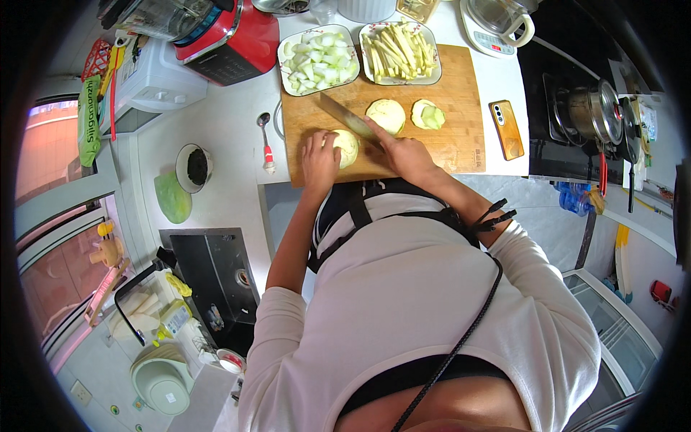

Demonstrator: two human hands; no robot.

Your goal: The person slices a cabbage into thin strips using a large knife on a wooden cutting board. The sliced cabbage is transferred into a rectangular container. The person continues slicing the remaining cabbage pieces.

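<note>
My left hand [319, 161] rests on a round, pale green peeled vegetable [346, 148] at the front left of a wooden cutting board [453, 70]. In my right hand [406, 156] is a kitchen knife [345, 116], its blade lying over the board and pointing to the far left. Behind the knife sits a second round peeled vegetable [386, 114]. To its right is a smaller pale piece [428, 114] with a greener slice on it. Along the board's far edge stand a dish of pale green chunks [318, 60] and a dish of vegetable strips [400, 51].
A spoon [265, 141], a bowl with dark contents [194, 168] and a green oval item [173, 198] lie left. A red blender [232, 43] stands far left. Right are a phone [506, 130], a kitchen scale [488, 40] and a pot [596, 113] on the stove. A sink [216, 275] is at near left.
</note>
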